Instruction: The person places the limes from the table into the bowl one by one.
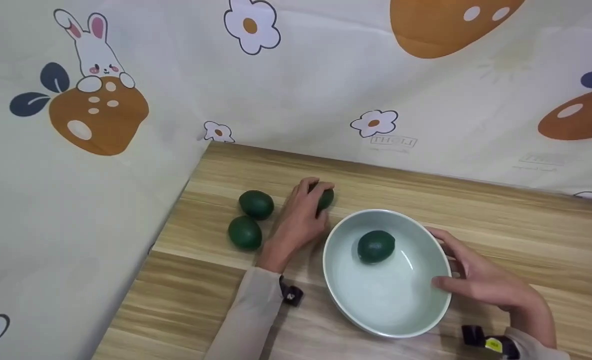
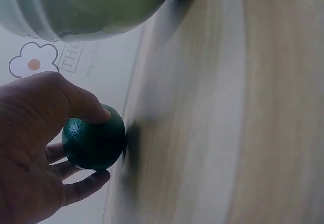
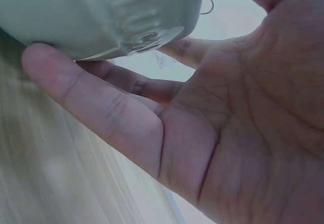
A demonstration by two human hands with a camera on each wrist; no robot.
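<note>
A: Head view first: we see our left hand [image 1: 301, 220] curled round a dark green egg [image 1: 324, 198] on the wooden counter [image 1: 501, 220], just behind the pale green bowl [image 1: 341, 290].

B: And our right hand [image 1: 481, 280] lies against the bowl's right wall, thumb on the rim, fingers fairly straight, steadying it rather than clamping.

A: One egg in the bowl [image 1: 376, 246] rests near the back. Two loose eggs [image 1: 256, 204] sit close together, left of our left hand.

B: From the left wrist, the held egg [image 2: 93, 144] shows a finely pebbled skin. We judge it light, rigid, probably fragile and liable to roll, so a grip across the middle suits.

A: Its long axis? Too covered to tell. The bowl egg seems to lie roughly left-right.
</note>
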